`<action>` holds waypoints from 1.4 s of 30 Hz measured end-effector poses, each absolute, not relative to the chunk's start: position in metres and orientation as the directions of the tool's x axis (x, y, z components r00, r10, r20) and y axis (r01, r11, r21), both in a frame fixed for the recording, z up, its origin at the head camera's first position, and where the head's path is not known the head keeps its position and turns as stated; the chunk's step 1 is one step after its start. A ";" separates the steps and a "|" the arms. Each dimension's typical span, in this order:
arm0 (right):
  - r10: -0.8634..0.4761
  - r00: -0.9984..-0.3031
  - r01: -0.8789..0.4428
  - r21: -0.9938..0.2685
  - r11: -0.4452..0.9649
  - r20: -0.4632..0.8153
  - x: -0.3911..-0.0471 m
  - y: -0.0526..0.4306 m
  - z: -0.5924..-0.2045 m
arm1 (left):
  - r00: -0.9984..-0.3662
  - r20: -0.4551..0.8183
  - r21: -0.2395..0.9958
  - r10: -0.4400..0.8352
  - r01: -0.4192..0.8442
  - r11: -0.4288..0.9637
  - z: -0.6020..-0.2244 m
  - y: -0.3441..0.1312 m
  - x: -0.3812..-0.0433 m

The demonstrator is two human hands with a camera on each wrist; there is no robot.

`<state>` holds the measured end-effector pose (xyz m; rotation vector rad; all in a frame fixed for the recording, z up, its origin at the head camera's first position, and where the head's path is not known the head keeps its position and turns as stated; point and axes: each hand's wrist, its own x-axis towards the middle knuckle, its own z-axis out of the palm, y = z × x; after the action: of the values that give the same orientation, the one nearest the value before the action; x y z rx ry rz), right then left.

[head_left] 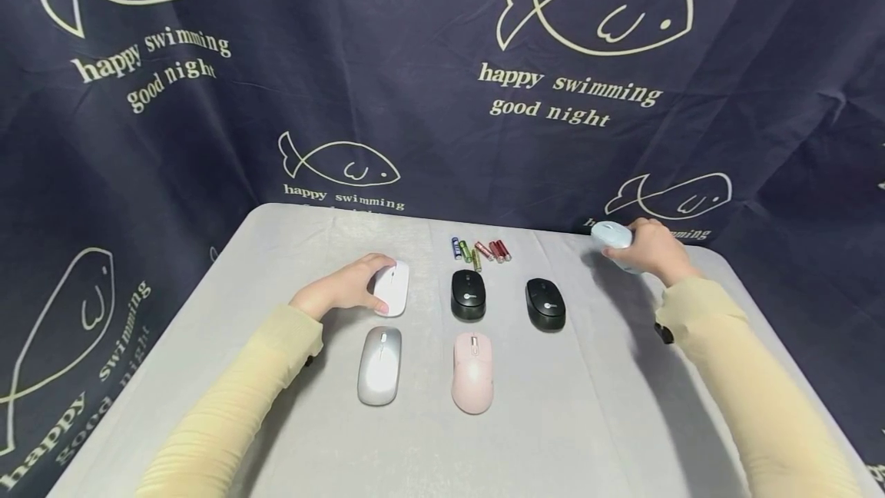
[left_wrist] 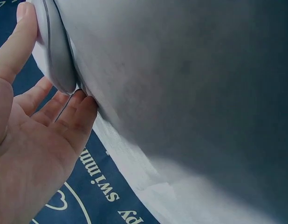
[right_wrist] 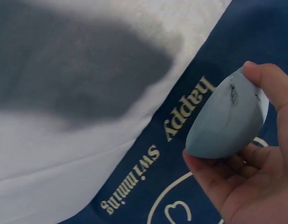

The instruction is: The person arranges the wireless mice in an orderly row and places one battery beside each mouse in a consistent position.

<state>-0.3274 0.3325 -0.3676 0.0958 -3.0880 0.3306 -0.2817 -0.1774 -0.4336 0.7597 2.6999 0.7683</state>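
Note:
At the table's left side, my left hand [head_left: 351,283] grips a white computer mouse [head_left: 396,289] by its two ends, thumb at the near end and fingers at the far one. In the left wrist view the white mouse [left_wrist: 55,51] shows edge-on, low over the tabletop. Over the far right corner, my right hand [head_left: 653,250] holds a light blue computer mouse [head_left: 607,233] up off the table. The right wrist view shows this blue mouse [right_wrist: 225,119] from the side, with dark smudges on it, pinched between thumb and fingers.
A silver mouse [head_left: 379,366] and a pink mouse [head_left: 473,375] lie in the near row. Two black mice [head_left: 469,295] sit behind, near the middle. Several small batteries [head_left: 482,250] lie toward the back edge. Dark fish-print cloth [head_left: 442,83] hangs behind the white table [head_left: 539,436].

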 end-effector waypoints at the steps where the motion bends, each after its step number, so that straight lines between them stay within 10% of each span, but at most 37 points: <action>1: -0.057 -0.997 -0.065 -0.208 0.976 0.046 -0.326 0.332 -0.366 | -0.837 -0.078 0.541 0.542 0.421 0.728 -0.434 -0.177 -0.282; 42: -0.162 -0.979 -0.189 -0.253 0.949 0.122 -0.241 0.277 -0.340 | -0.857 -0.160 0.453 0.489 0.377 0.808 -0.425 -0.162 -0.279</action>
<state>-0.2407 0.2774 -0.3398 0.2712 -3.0023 0.4037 -0.2789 -0.1617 -0.4245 0.6661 2.7257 0.6011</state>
